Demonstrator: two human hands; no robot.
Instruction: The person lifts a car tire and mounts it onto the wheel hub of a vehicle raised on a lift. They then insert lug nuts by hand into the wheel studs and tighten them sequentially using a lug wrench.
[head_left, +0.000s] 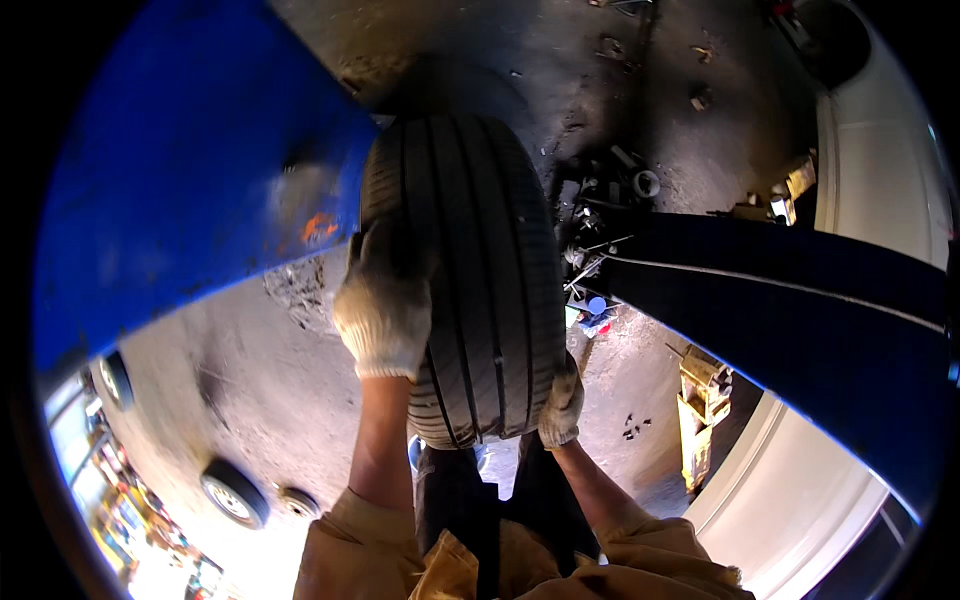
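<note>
A black car tire stands upright in front of my legs, its grooved tread facing me. My left hand, in a pale knitted work glove with a dark grip area, is closed on the tire's left edge about midway up. Lower down, my right hand, gloved the same way, grips the right edge close to my knee. The fingers of that hand are partly hidden behind the tire, and so is most of its sidewall.
A large blue metal panel borders the tire's left side. On the right runs a dark blue beam beside a pale curved body panel. Loose metal parts and a yellow metal piece lie nearby. A wheel rests at the lower left.
</note>
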